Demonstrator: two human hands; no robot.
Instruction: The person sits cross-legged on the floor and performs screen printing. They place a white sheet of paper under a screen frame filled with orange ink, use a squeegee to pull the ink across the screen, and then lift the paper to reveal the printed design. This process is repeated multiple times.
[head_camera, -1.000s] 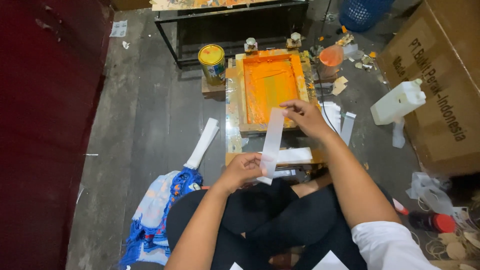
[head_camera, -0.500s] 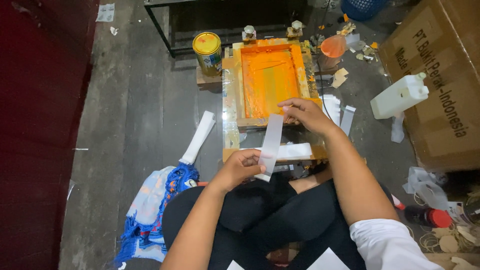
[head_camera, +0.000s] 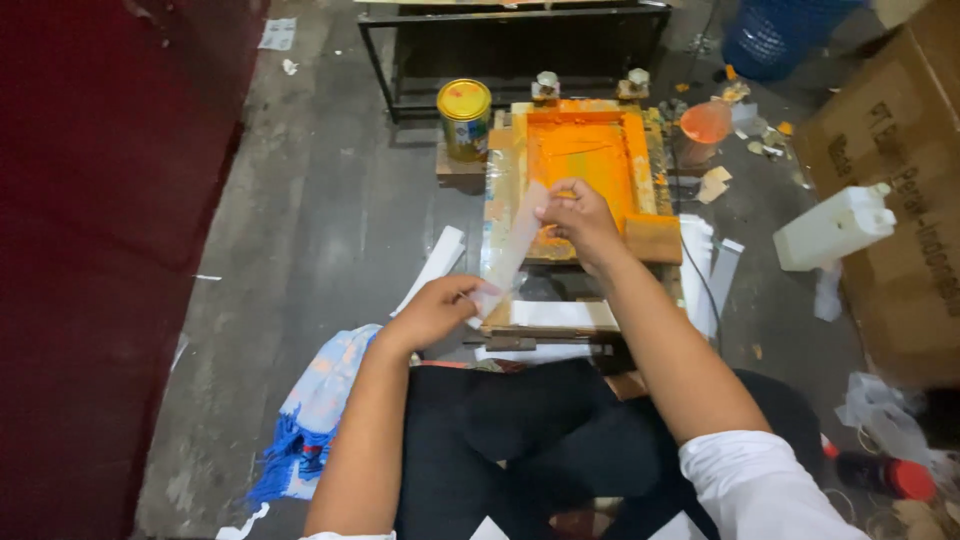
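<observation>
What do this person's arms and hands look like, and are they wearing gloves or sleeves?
No gloves: the left hand and right hand are bare, with no rings, watch or bracelets visible. Both forearms are uncovered. The short white sleeve of a shirt covers the right upper arm, and a sliver of white cloth shows at the bottom edge by the left arm. No markings can be made out on the sleeve.

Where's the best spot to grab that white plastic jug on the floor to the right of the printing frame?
Probably the white jug is best gripped across its broad flat body, coming down from above. It lies tilted on the floor with its cap end toward the cardboard box, so the side faces up. Whether it has a handle is unclear.
</observation>
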